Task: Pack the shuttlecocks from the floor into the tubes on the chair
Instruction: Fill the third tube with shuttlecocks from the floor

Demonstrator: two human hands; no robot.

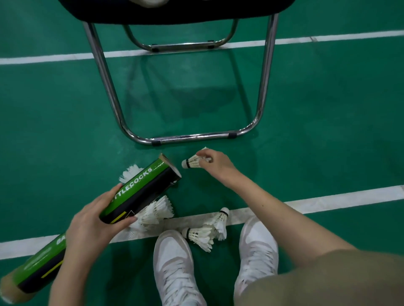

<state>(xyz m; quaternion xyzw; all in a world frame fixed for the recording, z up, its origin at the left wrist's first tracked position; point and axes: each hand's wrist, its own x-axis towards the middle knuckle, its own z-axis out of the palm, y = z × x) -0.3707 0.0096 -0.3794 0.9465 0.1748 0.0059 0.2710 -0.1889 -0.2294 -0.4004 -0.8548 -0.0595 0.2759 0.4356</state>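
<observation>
My left hand (91,229) grips a long green and black shuttlecock tube (140,192) around its middle, open end pointing up and right toward the chair. My right hand (213,161) pinches a white shuttlecock (192,163) by its feathers, cork facing the tube's mouth, a short gap away. More shuttlecocks lie on the floor: a cluster (156,213) under the tube, one (131,172) behind it, and two (207,231) between my shoes. A pale object on the chair seat (150,1) is cut off at the top edge.
A black chair seat (175,11) on a chrome tube frame (192,136) stands just ahead. My white shoes (175,268) sit on the green court floor, crossed by white lines (328,199).
</observation>
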